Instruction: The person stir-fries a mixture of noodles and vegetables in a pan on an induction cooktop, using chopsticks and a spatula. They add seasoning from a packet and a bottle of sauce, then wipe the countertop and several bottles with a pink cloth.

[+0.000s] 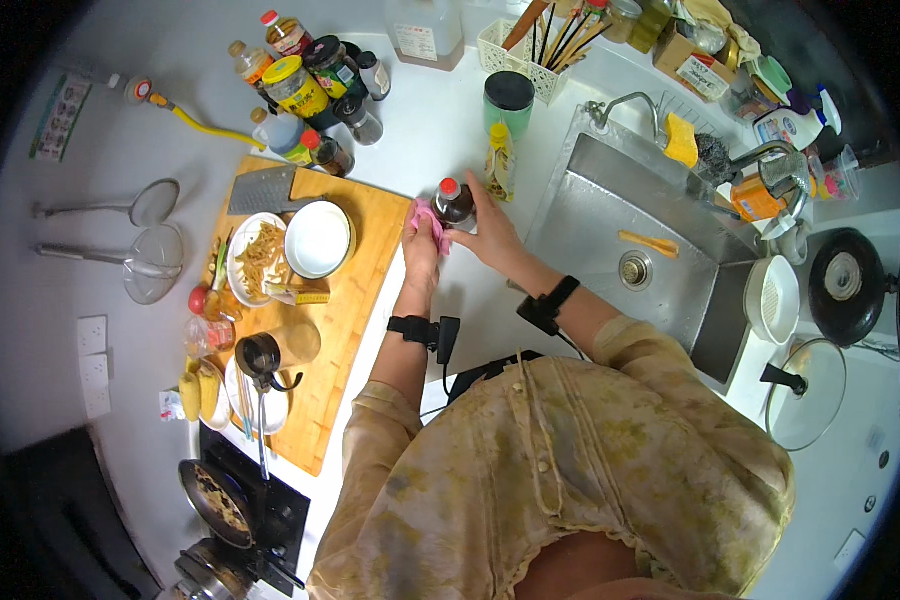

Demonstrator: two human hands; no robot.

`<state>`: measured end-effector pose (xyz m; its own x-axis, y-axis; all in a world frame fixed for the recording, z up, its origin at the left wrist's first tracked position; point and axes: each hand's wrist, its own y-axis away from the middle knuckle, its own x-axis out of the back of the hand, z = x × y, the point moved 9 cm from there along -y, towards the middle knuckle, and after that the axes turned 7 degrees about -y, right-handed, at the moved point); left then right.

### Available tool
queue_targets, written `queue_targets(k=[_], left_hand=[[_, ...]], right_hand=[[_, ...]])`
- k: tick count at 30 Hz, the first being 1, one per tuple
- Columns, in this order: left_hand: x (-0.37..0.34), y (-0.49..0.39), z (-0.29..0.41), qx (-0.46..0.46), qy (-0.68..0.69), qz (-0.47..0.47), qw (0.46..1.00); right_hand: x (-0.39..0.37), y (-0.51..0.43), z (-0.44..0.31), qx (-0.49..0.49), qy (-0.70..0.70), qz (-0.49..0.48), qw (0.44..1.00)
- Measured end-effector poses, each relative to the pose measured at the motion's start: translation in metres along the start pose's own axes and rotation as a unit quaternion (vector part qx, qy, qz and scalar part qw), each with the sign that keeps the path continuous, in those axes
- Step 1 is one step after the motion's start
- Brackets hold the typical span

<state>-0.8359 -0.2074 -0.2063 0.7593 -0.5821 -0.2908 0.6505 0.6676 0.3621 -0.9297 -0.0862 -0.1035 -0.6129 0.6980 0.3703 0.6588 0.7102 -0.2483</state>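
Observation:
Between my hands, over the white countertop near the cutting board's right edge, is a dark sauce bottle (454, 205) with a red cap. My left hand (420, 251) holds a pink cloth (429, 221) against the bottle's left side. On the other side, my right hand (493, 229) curls around the bottle, thumb low and fingers along its far side. Just beyond the right fingers stands a yellow-capped squeeze bottle (501, 166), with a black-lidded green jar (508, 103) behind it.
Left of my hands, a wooden cutting board (371, 255) carries a cleaver (262, 191), a white bowl (318, 238) and a plate of shredded food (259, 259). A stainless steel sink (592, 232) lies right. Condiment bottles (300, 90) crowd the back left. A frying pan (217, 502) sits on the stove.

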Motion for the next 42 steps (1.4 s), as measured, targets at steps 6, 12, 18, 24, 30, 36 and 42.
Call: queue_targets(k=[6,12,18,24,30,36,42], left_hand=[[-0.001,0.015,-0.005,-0.090,-0.163,-0.036,0.982],[-0.028,-0.016,-0.014,-0.153,-0.229,-0.011,0.961],[-0.055,-0.052,0.011,-0.215,-0.166,-0.066,0.960],[-0.080,-0.106,0.027,-0.213,-0.195,-0.073,0.954],[-0.107,-0.164,0.035,-0.188,-0.244,-0.085,0.947],[-0.123,-0.207,0.045,-0.207,-0.294,-0.074,0.930],[-0.131,-0.245,0.051,-0.223,-0.342,-0.065,0.911]], right_hand=[[0.057,0.024,0.048,-0.184,0.011,0.028,0.982],[0.053,-0.017,0.089,-0.158,0.062,0.075,0.983],[0.054,-0.030,0.114,-0.159,0.122,0.069,0.977],[0.062,-0.052,0.121,-0.157,0.092,0.065,0.981],[0.071,-0.073,0.122,-0.128,0.074,0.051,0.988],[0.079,-0.088,0.124,-0.107,0.058,0.074,0.990],[0.080,-0.093,0.123,-0.080,0.090,0.094,0.988]])
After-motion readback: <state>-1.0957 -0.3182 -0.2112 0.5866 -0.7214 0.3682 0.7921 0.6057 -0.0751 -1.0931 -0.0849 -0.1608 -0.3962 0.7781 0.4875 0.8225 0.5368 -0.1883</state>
